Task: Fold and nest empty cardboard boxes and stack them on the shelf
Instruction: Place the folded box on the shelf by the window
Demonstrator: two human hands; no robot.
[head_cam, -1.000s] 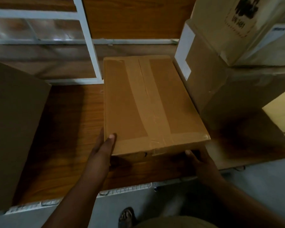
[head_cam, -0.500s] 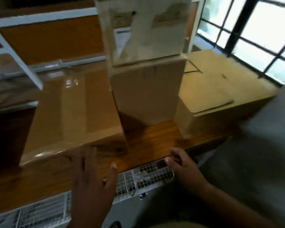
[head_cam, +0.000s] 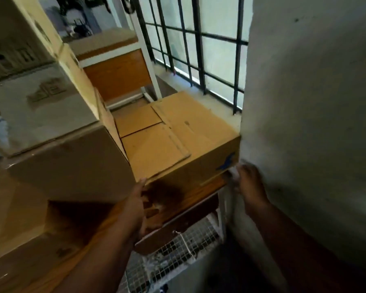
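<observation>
Left hand (head_cam: 145, 205) reaches, as far as I can see, for the near left corner of the cardboard box (head_cam: 178, 144), fingers loosely spread and gripping nothing; right hand (head_cam: 248, 182) is at the box's near right corner by the blue mark, too blurred for me to tell whether it grips. I judge the two sit at opposite corners to slide this box off the shelf (head_cam: 190, 199) evenly, since it is wedged between the wall (head_cam: 304, 102) beyond my right hand and the stacked boxes (head_cam: 61, 144) past my left. Its flaps lie folded shut. I count one box between the hands and at least two stacked.
</observation>
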